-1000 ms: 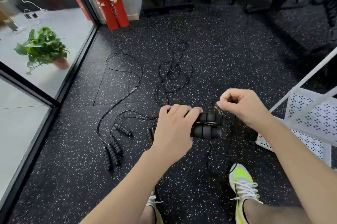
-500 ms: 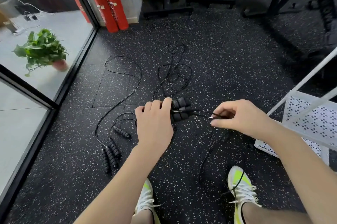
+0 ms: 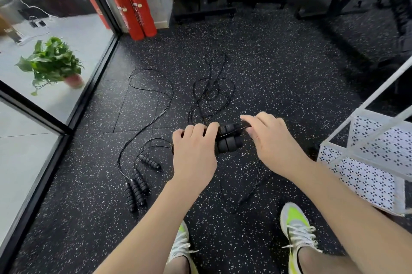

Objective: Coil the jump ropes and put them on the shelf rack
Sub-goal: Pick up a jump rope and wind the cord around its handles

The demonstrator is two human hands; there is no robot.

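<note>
Here the left hand (image 3: 193,155) is gripping a pair of black ribbed foam jump-rope handles (image 3: 229,139), its fingers curled over them and holding them side by side above the floor, while the right hand (image 3: 270,139) is pinching the thin black cord (image 3: 231,132) and laying it across the handles' free ends. A loose tail of that same cord (image 3: 256,181) is hanging down and trailing on the speckled black rubber floor (image 3: 278,68) near the shoes, so this rope looks only partly wound. Further out, other black jump ropes (image 3: 142,181) are lying uncoiled on the floor to the left, their handles bunched together and their cords looping away. The white perforated metal shelf rack (image 3: 367,162) is standing just to the right; no rope is showing on the part in view, so every placement appears to be left.
</note>
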